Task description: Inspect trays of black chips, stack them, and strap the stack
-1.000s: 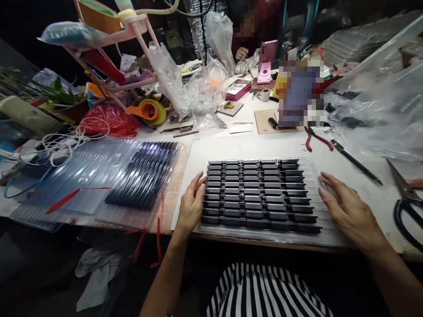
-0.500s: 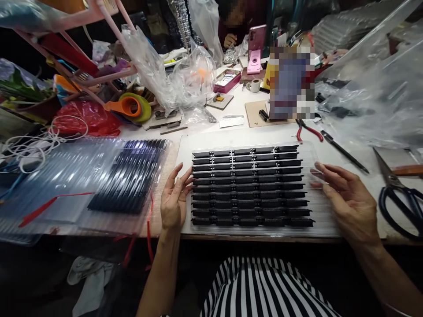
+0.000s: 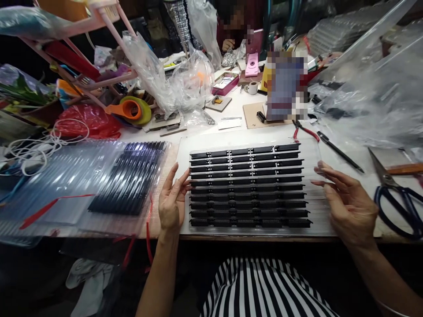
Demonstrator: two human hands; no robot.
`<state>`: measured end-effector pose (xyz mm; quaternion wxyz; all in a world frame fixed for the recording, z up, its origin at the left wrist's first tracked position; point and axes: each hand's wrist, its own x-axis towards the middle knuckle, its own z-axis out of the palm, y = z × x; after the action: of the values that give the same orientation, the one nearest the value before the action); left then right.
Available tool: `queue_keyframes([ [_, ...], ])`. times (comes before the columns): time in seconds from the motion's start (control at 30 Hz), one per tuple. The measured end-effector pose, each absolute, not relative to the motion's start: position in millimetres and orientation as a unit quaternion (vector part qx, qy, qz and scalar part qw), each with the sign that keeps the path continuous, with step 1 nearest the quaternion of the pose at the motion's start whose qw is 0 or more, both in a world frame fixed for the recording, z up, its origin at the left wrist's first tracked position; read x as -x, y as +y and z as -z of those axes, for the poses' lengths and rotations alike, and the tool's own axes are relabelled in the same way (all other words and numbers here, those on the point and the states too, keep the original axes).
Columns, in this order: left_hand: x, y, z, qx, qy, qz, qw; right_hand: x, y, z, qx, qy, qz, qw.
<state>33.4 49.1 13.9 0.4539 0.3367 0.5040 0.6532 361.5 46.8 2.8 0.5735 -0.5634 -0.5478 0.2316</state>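
Note:
A clear plastic tray [image 3: 315, 211] lies in front of me, holding several rows of black slotted plastic parts [image 3: 246, 189] set end to end. My left hand [image 3: 172, 198] is at the tray's left edge, its fingertips against the rim and some fingers partly spread. At the opposite end, my right hand [image 3: 350, 200] has its thumb and fingers bent around the right edge. Part of the fingertips' contact is hard to see through the glossy plastic.
To the left lie more clear trays [image 3: 69, 176] with black strips and a red ribbon [image 3: 39, 213]. On the right are scissors [image 3: 393, 193], a black pen-like tool [image 3: 342, 152] and red-handled pliers [image 3: 307, 131]. Plastic bags [image 3: 373, 92] crowd the back right; a person [image 3: 228, 44] sits opposite.
The whole view has shifted slightly. Both hands stay at the tray's two ends, with the right fingers drawn a little closer around its edge.

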Motion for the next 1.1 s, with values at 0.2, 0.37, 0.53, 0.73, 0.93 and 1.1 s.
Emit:
queue_keyframes([
  [0.2, -34, 51, -16, -0.314, 0.508, -0.66, 0.456, -370, 48, 5, 0.553, -0.553, -0.26, 0.566],
  [0.37, -33, 52, -15, -0.312, 0.514, -0.657, 0.455, -372, 48, 6, 0.546, -0.572, -0.26, 0.555],
  [0.53, -32, 52, -14, -0.316, 0.519, -0.652, 0.454, -372, 47, 5, 0.539, -0.581, -0.248, 0.557],
  [0.73, -33, 53, -15, -0.31, 0.522, -0.653, 0.452, -373, 47, 5, 0.532, -0.591, -0.242, 0.556],
  [0.93, -34, 54, -15, -0.301, 0.526, -0.654, 0.452, -374, 46, 2, 0.535, -0.607, -0.225, 0.543],
  [1.1, -34, 55, -13, -0.311, 0.532, -0.649, 0.446, -373, 47, 0, 0.536, -0.607, -0.222, 0.544],
])
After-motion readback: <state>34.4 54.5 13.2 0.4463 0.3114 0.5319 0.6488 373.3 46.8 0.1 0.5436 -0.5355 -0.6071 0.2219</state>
